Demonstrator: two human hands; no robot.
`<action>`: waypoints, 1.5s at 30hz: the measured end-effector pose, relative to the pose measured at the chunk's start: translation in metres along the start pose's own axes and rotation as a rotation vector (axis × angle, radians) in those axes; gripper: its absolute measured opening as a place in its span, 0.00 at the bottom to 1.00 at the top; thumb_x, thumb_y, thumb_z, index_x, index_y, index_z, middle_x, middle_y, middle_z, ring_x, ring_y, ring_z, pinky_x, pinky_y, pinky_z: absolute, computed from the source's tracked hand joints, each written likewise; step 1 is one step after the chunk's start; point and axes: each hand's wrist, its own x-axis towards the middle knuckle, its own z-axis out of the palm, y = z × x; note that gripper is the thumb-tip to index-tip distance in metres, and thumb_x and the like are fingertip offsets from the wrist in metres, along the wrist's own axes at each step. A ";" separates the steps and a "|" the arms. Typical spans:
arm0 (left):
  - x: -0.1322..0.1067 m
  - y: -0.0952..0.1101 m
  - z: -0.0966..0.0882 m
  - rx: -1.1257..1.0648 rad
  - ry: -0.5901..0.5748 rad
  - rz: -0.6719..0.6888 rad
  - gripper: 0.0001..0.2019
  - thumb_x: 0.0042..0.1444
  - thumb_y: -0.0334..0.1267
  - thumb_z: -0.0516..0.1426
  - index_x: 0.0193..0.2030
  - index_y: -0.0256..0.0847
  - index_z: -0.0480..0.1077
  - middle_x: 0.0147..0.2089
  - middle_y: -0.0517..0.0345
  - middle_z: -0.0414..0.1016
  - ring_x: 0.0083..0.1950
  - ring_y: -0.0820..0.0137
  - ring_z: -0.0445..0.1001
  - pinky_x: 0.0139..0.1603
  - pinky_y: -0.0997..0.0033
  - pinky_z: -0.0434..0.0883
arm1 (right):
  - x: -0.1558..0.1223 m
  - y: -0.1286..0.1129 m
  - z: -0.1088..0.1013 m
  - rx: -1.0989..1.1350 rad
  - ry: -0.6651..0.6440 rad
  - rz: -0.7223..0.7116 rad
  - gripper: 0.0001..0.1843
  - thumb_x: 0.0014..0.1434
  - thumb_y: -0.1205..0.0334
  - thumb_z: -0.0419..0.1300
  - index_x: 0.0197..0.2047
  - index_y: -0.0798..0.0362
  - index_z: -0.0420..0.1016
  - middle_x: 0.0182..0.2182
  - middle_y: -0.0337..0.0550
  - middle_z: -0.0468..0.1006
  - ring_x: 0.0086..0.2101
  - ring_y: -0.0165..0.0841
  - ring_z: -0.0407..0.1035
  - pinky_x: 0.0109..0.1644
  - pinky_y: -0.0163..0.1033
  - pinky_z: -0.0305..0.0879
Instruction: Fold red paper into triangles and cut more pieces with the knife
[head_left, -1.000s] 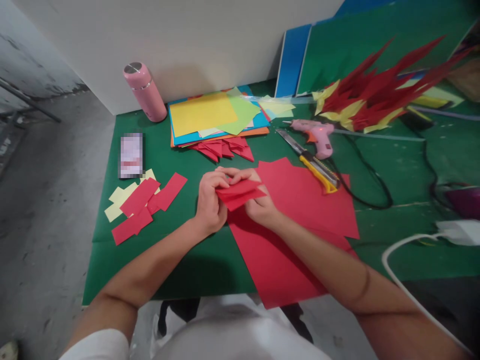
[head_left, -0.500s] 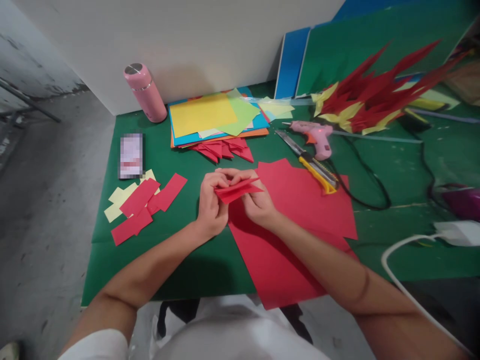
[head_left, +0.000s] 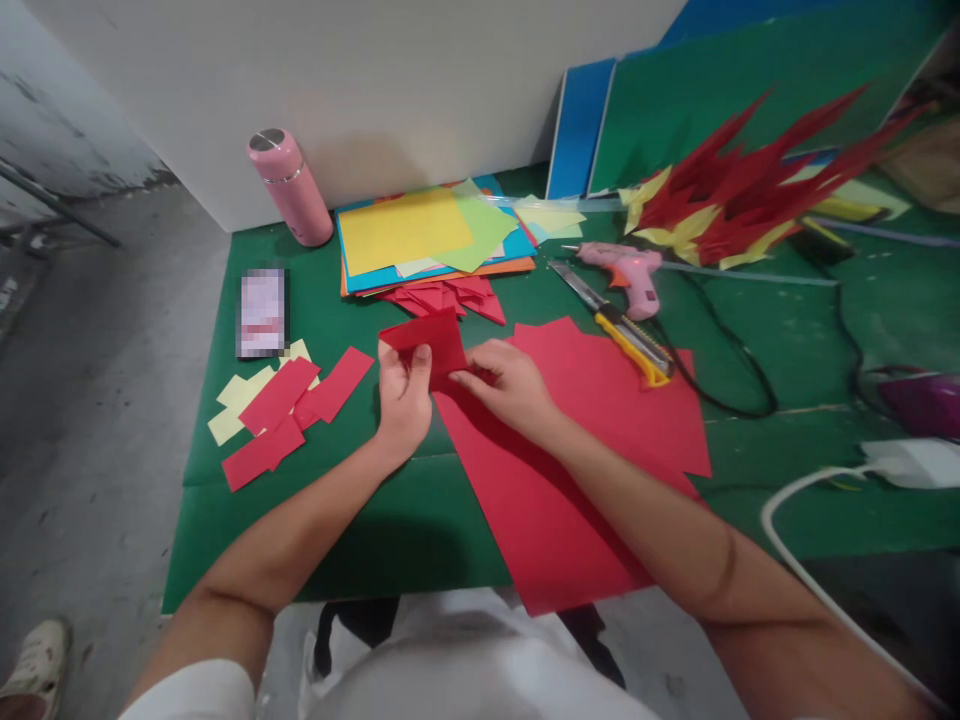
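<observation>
A small folded red paper piece (head_left: 433,342) stands nearly upright between my hands, above the green table (head_left: 352,520). My left hand (head_left: 403,395) pinches its left lower edge, thumb on the front. My right hand (head_left: 504,385) pinches its lower right corner with fingers closed. Just right of and under my hands lie large red paper sheets (head_left: 585,450). A pile of folded red pieces (head_left: 446,297) rests just beyond the held piece.
Red and yellow strips (head_left: 281,405) and a phone (head_left: 262,312) lie at left; a pink bottle (head_left: 289,187) behind. Coloured paper stack (head_left: 431,235), yellow utility knife (head_left: 619,325), pink glue gun (head_left: 626,272) with black cord, red-yellow paper spikes (head_left: 750,190), white cable (head_left: 810,500) at right.
The red piece was held flat and narrow between both hands; now it is turned up to face me and shifted left. My left hand has rotated, thumb on the front.
</observation>
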 end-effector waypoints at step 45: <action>-0.004 0.006 0.003 -0.045 -0.050 0.028 0.17 0.64 0.54 0.54 0.45 0.42 0.73 0.44 0.53 0.79 0.46 0.68 0.78 0.49 0.68 0.73 | 0.002 0.005 0.005 -0.018 -0.087 0.000 0.07 0.60 0.67 0.59 0.36 0.50 0.79 0.36 0.44 0.81 0.36 0.36 0.72 0.42 0.41 0.64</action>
